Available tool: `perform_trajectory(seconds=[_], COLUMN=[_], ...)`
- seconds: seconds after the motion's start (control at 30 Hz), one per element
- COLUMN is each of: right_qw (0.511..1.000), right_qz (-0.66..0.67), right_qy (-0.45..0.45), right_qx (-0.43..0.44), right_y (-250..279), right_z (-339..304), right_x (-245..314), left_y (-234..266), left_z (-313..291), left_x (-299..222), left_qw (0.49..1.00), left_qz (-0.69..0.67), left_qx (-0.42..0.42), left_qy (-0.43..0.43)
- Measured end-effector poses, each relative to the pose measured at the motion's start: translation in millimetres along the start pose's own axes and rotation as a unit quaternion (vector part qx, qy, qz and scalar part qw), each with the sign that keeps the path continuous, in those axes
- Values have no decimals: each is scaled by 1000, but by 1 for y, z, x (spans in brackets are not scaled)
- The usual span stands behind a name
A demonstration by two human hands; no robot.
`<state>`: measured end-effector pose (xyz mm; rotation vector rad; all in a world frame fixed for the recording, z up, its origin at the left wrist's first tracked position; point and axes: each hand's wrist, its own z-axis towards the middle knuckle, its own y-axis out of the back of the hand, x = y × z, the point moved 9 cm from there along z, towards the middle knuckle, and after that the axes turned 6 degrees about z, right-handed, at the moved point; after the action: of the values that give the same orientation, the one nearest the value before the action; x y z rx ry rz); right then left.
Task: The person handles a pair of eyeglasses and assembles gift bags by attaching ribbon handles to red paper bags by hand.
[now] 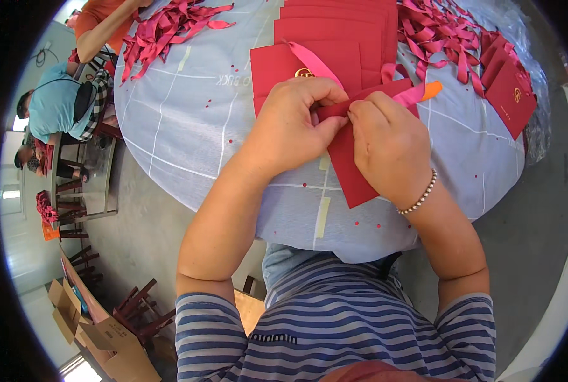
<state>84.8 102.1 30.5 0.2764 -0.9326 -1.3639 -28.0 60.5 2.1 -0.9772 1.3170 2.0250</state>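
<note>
Both my hands are closed together on a red paper bag point(355, 177) above the cloth-covered table. My left hand point(290, 124) pinches its upper left part, thumb toward the right hand. My right hand point(389, 143), with a beaded bracelet at the wrist, pinches close beside it, and its fingertips nearly meet the left thumb. A pink ribbon point(410, 97) with an orange end sticks out past the right knuckles. Another length of pink ribbon point(319, 62) rises beyond the left fingers. What lies exactly between the fingertips is hidden.
Beyond my hands lies an overlapping stack of red bags point(328, 30). Loose ribbons point(433, 32) heap at the far right, near more red bags point(511, 95). Another ribbon pile point(163, 32) sits far left. People point(61, 102) work at the left; cardboard boxes point(115, 350) stand lower left.
</note>
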Motion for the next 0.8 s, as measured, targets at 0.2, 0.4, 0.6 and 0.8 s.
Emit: perform_trajectory(seconds=[0.2, 0.4, 0.6, 0.8], right_qw=[997, 982, 997, 995], right_qz=[53, 119, 58, 72], right_qy=[-44, -135, -11, 42], right_qx=[16, 58, 40, 52], right_y=[5, 20, 16, 44], right_z=[2, 3, 18, 55], right_x=[-8, -18, -7, -13], left_y=[3, 10, 16, 11], left_z=[-1, -3, -5, -15], left_x=[6, -16, -29, -55], left_qw=[998, 994, 982, 944], left_qz=[-36, 57, 75, 146], left_qx=[-37, -63, -95, -126], left_qy=[25, -66, -142, -267])
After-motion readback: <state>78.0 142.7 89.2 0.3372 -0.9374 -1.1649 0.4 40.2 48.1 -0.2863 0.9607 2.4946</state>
